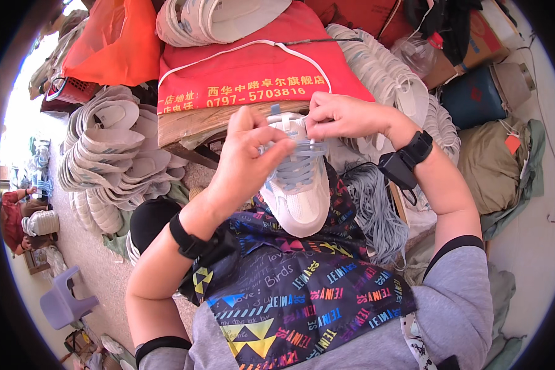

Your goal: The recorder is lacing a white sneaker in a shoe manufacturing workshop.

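Note:
A white sneaker with light blue laces rests on my lap, its toe toward me and its tongue against the bench edge. On the left of its opening, my left hand is closed, thumb and forefinger pinched over the upper lacing. What those fingers hold is hidden. My right hand is closed in a pinch at the upper right eyelets, seemingly on the lace, most of which its fingers cover. The crossed lace rows lower down lie flat between the hands.
A red printed bag covers the wooden bench, with white shoe parts on top. Stacked shoe uppers stand left, more right. Blue-grey laces hang at the right. A purple stool and another person are far left.

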Available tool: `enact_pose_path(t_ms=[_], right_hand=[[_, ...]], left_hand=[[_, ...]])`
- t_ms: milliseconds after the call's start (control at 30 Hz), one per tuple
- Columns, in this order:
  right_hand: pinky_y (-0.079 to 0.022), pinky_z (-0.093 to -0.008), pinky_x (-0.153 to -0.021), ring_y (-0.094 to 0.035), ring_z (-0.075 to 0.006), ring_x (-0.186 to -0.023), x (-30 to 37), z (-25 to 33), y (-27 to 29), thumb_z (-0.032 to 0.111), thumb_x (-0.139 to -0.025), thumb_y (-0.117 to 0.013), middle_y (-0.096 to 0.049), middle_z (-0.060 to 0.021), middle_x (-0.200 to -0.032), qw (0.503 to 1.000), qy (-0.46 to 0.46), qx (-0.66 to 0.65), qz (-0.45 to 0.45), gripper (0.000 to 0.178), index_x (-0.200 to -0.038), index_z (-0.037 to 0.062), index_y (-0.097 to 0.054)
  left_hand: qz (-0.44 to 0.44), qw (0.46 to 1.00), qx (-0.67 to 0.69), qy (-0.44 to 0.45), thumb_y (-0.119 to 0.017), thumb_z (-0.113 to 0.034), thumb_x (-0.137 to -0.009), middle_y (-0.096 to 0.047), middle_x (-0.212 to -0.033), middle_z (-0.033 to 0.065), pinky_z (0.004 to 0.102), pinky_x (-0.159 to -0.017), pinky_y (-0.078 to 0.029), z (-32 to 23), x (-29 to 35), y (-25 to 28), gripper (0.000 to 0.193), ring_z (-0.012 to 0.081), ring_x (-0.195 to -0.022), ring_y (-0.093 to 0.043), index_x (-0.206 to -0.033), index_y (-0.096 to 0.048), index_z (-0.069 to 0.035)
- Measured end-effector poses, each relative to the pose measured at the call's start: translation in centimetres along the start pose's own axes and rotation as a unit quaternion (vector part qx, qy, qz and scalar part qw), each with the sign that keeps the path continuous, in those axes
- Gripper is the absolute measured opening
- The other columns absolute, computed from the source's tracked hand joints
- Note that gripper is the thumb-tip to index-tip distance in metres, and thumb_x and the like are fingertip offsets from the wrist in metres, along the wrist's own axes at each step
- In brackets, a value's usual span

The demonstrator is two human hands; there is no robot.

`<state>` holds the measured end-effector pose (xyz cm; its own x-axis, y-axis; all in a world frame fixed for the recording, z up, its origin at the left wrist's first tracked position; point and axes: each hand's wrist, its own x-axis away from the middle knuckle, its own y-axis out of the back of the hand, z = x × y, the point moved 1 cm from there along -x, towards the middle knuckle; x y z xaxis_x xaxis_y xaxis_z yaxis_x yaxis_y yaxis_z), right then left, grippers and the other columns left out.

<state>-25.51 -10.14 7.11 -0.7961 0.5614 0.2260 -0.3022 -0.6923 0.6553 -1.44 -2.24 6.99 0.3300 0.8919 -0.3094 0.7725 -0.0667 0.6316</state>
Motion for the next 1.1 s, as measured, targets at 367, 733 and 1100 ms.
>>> enact_pose_path(t_ms=[367,733,1100], right_hand=[[-0.042,-0.0228,-0.077,-0.05,-0.0093,-0.088,-0.4,5.2,-3.3,0.011,-0.086,-0.071,-0.05,-0.0013,-0.099,0.928,0.006,-0.28,-0.245,0.011,-0.087,0.0013,-0.067],[-0.046,-0.0219,-0.07,-0.056,-0.0066,-0.077,1.3,6.2,-3.4,0.004,-0.094,-0.059,-0.056,-0.0011,-0.093,0.917,-0.094,-0.214,-0.323,0.006,-0.095,0.0002,-0.063],[-0.044,-0.0209,-0.067,-0.055,-0.0067,-0.073,8.7,5.6,-4.0,0.002,-0.092,-0.058,-0.055,-0.0013,-0.091,0.894,-0.263,-0.184,-0.314,0.006,-0.093,0.0008,-0.064]], left_hand=[[-0.028,0.9,0.171,0.4,-0.063,-0.014,-0.091,-0.065,-0.08,0.0028,0.0239,-0.067,-0.047,16.5,10.5,-1.2,0.015,0.0084,-0.075,-0.058,-0.096,-0.07,-0.002],[0.252,0.87,-0.084,0.416,-0.073,-0.034,-0.08,-0.066,-0.109,0.0216,0.0407,-0.092,-0.05,28.3,17.9,-7.3,0.048,0.0363,-0.1,-0.064,-0.114,-0.065,-0.001],[0.1,0.65,0.236,0.716,-0.072,-0.046,-0.083,-0.064,-0.088,0.0135,0.0393,-0.06,-0.047,33.3,18.1,-11.1,0.064,0.0253,-0.073,-0.059,-0.112,-0.061,0.01]])
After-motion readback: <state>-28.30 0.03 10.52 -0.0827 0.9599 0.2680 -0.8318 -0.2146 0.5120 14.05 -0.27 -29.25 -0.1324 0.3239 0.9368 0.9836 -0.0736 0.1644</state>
